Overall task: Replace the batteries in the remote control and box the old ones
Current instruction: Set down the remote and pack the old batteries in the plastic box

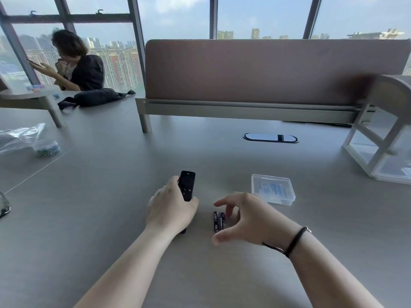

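Head view only. Left hand [171, 207] is gripping the black remote control [187, 185], fingers and thumb curling round its lower half, button face up, long axis running away from the person. Right hand [242, 218] is hovering with fingers spread and loosely bent, holding nothing. Two batteries [219, 221] are lying side by side on the table [111, 185], directly under its fingertips, long axes parallel to the remote. Clear plastic box [273, 188] is sitting lidded just beyond the right hand, the nearer one.
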Demonstrator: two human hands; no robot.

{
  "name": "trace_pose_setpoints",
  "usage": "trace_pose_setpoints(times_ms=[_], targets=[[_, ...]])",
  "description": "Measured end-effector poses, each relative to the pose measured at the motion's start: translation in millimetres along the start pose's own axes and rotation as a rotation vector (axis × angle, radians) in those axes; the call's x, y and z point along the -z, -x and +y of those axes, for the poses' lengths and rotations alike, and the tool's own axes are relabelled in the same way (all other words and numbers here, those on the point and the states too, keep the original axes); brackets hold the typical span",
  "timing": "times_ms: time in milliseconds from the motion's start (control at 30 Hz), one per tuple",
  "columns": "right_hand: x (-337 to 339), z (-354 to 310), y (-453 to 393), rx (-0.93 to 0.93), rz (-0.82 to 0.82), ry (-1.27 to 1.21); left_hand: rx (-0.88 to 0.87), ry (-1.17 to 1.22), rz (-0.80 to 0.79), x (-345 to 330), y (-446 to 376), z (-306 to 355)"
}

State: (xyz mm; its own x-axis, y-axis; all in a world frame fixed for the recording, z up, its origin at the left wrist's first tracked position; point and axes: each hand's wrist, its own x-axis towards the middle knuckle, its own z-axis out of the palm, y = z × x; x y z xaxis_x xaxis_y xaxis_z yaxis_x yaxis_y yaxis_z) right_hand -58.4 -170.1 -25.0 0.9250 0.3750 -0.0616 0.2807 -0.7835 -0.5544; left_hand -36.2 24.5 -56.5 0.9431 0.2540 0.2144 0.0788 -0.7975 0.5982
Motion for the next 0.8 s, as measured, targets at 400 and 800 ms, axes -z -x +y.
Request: trace_pose_setpoints(times_ms=[400,800], targets=[[-6,5,-6,0.063,0.058,-0.029,-0.010,-0.075,0.069,-3,-3,-7],[-13,9,-9,0.111,0.061,-0.013,-0.533,0.310,0.323,-2,9,15]])
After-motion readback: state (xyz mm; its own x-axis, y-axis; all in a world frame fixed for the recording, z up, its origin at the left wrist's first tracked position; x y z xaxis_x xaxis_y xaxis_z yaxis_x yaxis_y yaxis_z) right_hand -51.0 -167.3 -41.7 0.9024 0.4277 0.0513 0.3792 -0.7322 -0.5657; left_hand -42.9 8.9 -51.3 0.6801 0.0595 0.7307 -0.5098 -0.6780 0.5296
